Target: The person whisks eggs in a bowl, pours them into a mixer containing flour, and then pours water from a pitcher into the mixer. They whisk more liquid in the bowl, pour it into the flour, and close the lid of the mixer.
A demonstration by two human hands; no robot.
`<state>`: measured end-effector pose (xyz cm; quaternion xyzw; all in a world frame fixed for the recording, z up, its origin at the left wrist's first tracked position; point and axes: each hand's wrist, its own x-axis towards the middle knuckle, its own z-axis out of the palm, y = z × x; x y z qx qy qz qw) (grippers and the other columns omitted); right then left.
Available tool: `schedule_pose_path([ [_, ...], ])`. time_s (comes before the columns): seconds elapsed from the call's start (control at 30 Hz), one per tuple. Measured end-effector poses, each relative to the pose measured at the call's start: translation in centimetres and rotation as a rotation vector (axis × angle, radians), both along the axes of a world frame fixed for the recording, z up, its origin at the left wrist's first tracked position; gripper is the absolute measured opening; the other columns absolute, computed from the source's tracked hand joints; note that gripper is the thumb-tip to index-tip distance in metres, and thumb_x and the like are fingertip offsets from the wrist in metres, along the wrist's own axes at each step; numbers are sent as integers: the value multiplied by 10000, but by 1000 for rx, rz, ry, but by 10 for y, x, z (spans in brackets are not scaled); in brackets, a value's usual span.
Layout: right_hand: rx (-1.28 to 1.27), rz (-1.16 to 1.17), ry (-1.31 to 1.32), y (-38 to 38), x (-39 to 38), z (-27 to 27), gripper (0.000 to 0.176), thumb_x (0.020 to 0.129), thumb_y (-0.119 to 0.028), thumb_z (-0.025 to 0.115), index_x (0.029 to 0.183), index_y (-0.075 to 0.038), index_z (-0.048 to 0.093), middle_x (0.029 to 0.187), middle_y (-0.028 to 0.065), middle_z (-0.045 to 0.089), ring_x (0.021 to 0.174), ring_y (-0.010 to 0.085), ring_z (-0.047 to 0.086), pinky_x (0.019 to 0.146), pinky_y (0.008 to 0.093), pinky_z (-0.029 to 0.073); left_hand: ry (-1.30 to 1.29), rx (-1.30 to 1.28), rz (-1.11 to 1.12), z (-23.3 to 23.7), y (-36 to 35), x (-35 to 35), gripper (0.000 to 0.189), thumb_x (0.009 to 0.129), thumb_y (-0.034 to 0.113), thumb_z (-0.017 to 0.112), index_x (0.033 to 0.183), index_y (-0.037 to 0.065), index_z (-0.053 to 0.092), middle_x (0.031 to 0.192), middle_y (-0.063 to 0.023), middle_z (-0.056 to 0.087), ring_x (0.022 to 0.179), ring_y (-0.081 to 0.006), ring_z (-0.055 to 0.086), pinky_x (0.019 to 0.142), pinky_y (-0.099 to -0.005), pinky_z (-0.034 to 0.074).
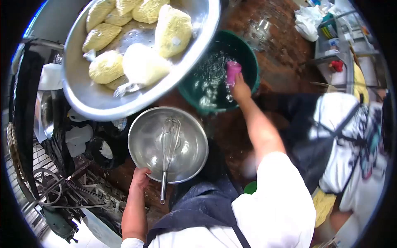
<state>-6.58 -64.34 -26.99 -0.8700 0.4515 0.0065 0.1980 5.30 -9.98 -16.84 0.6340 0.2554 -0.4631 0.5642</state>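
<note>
My right hand (240,89) is closed on a pink plastic cup (233,71), held over the water in a dark green tub (255,62). Bubbles and ripples show on the water's surface. At the lower left, my left hand (142,177) grips the rim of a steel mixing bowl (192,151). A wire whisk (169,144) leans in that bowl, its metal handle sticking out over the near rim. The bowl's inside looks shiny, with no dough or batter in it.
A large metal basin (74,97) at the upper left holds several plastic bags of pale yellow contents (173,31). Wet brown floor (275,49) lies beyond the tub. Another person in an apron (331,140) is close on the right, near grey crates (331,51). Machinery (82,188) stands lower left.
</note>
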Motion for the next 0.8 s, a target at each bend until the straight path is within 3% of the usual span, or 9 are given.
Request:
schedule_pose_path([
  [0.13, -3, 165, 209, -93, 45, -67, 476, 842, -204, 491, 1300, -95, 422, 1351, 180, 453, 1080, 361, 578, 868, 439, 496, 78, 107, -48, -12, -68, 21, 497, 621, -57, 543, 1118, -33, 531, 959, -109, 594, 859, -257, 604, 723, -393, 507],
  [0.17, 186, 171, 377, -109, 62, -74, 406, 827, -185, 511, 1224, -101, 519, 1276, 168, 537, 1063, 356, 594, 864, 429, 503, 82, 120, -43, -20, -78, 25, 497, 621, -57, 543, 1118, -33, 531, 959, -109, 594, 859, -257, 604, 723, -393, 507],
  [0.2, 198, 176, 380, -116, 71, -70, 406, 827, -185, 511, 1224, -101, 519, 1276, 168, 537, 1063, 356, 594, 864, 429, 503, 87, 154, -70, -27, -85, 29, 488, 621, -49, 551, 1109, -31, 534, 954, -106, 589, 841, -251, 597, 710, -385, 502],
  [0.27, 235, 491, 501, -116, 79, -59, 292, 829, -180, 506, 1073, -79, 633, 1138, 156, 630, 1022, 341, 620, 878, 408, 497, 108, 220, -130, -35, -91, 36, 471, 622, -33, 568, 1092, -27, 541, 943, -99, 581, 805, -239, 583, 685, -367, 492],
  [0.4, 247, 592, 570, -107, 80, -110, 250, 838, -171, 486, 940, -65, 688, 1028, 148, 672, 1003, 316, 634, 888, 385, 489, 189, 303, -183, -46, -106, 41, 474, 621, -23, 576, 1093, -20, 535, 951, -92, 565, 821, -235, 564, 704, -354, 479],
  [0.53, 199, 487, 496, -92, 72, -171, 232, 835, -178, 503, 912, -56, 685, 1000, 158, 672, 970, 303, 643, 849, 396, 502, 79, 244, -22, -38, -135, 34, 442, 627, -12, 574, 1067, -33, 546, 931, -100, 571, 826, -251, 579, 712, -382, 489],
  [0.7, 108, 407, 363, -68, 48, -154, 203, 836, -150, 503, 884, -58, 678, 960, 148, 670, 910, 316, 642, 810, 410, 506, 42, 196, 48, -65, -116, 26, 406, 628, -13, 564, 1033, -45, 565, 912, -108, 586, 797, -255, 599, 705, -390, 497],
  [0.77, -152, 566, 33, -65, 36, -136, 207, 793, -161, 517, 884, -92, 690, 929, 91, 666, 920, 267, 616, 810, 394, 481, 7, 215, 32, -72, -119, 26, 455, 612, -20, 589, 1065, -44, 546, 889, -99, 560, 793, -245, 570, 687, -355, 472],
  [0.8, -160, 575, 40, -66, 35, -114, 207, 793, -161, 517, 884, -92, 690, 929, 91, 666, 920, 267, 616, 810, 394, 481, 13, 205, 40, -78, -118, 24, 455, 612, -20, 589, 1065, -44, 546, 889, -99, 560, 793, -245, 570, 687, -355, 472],
])
